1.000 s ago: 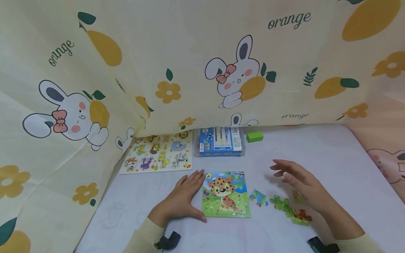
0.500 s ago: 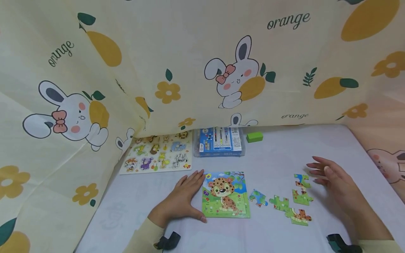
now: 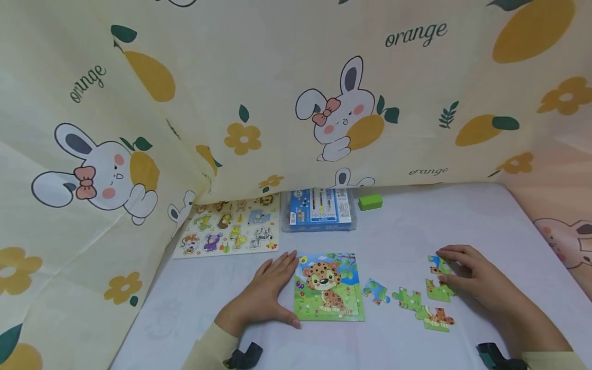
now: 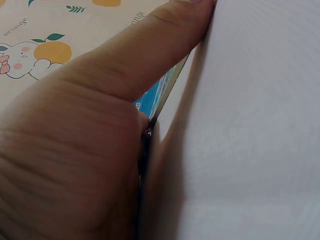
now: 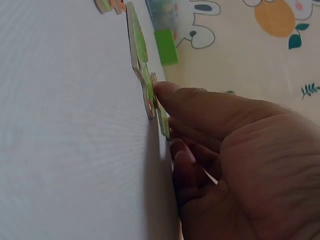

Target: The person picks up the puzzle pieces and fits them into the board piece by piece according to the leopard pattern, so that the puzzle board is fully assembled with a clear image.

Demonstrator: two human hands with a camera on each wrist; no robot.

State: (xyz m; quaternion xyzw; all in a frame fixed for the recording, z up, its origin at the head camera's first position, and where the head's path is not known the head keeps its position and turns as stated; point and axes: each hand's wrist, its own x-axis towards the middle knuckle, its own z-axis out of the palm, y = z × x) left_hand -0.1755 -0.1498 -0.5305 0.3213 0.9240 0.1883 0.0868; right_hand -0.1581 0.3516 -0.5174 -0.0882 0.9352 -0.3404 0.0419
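My left hand (image 3: 262, 294) lies with straight fingers along the left edge of a jigsaw puzzle board (image 3: 324, 285) with a leopard picture; its thumb (image 4: 165, 45) fills much of the left wrist view. To the right, my right hand (image 3: 483, 282) pinches a blue-and-brown puzzle piece (image 3: 437, 263) between thumb and index finger. Just below it is a green puzzle piece (image 3: 437, 291), close to the thumb (image 5: 172, 95). A joined strip of green and spotted pieces (image 3: 408, 298) lies lower left of that hand. One blue puzzle piece (image 3: 376, 291) sits beside the board.
Behind the board are a sheet of animal pictures (image 3: 231, 234), a clear case with a blue label (image 3: 319, 210) and a green block (image 3: 370, 202). A bunny-print curtain (image 3: 277, 103) hangs over the back of the white table (image 3: 467, 216).
My right hand moved right, away from over the pieces, then came back left, its thumb and index finger closing on the upper piece. My left hand stays at the board.
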